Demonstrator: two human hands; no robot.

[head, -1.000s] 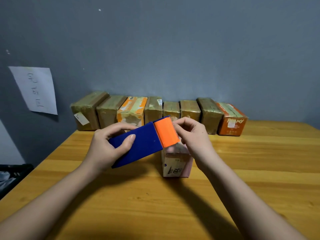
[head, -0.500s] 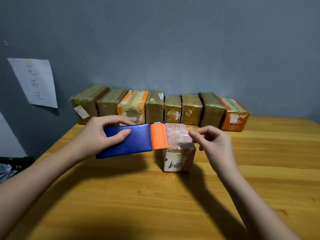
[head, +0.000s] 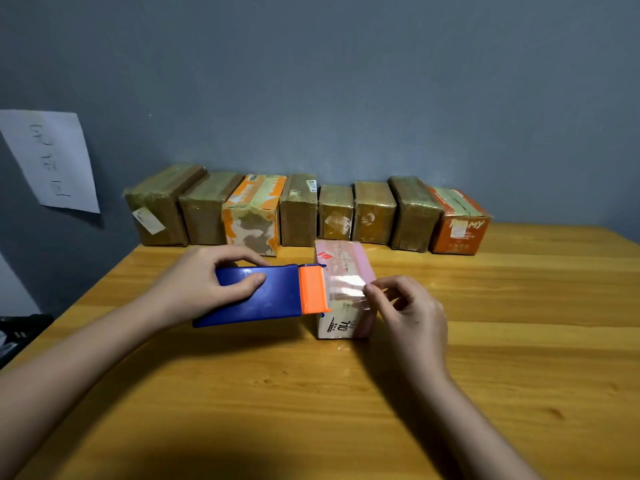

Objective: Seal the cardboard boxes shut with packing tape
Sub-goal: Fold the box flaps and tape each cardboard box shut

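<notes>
A small pink box (head: 341,289) is stood near the table (head: 311,410) middle, in front of a far row of eight taped boxes (head: 304,211) set against the wall. A blue dispenser (head: 258,294) with an orange cutter head (head: 312,289) is gripped by the left hand (head: 204,285), thumb on its top face and fingers curled over the far edge; the head is held touching the box's left top edge. Clear tape (head: 346,284) is stretched across the box top, and its free end is pinched between thumb and forefinger of the right hand (head: 412,317), the other fingers loosely curled. The box is judged light and thin-walled, easily slid or tipped by tape pull, so it is best steadied by pressing down on its top or held by its side walls. The tape is glossy, floppy and self-sticking, so it is best taken by its end only. "10" is read sideways on the box's near face; "MY" is readable on the orange box (head: 460,226) at far right. Handwriting on the wall paper (head: 52,161) is not legible.
</notes>
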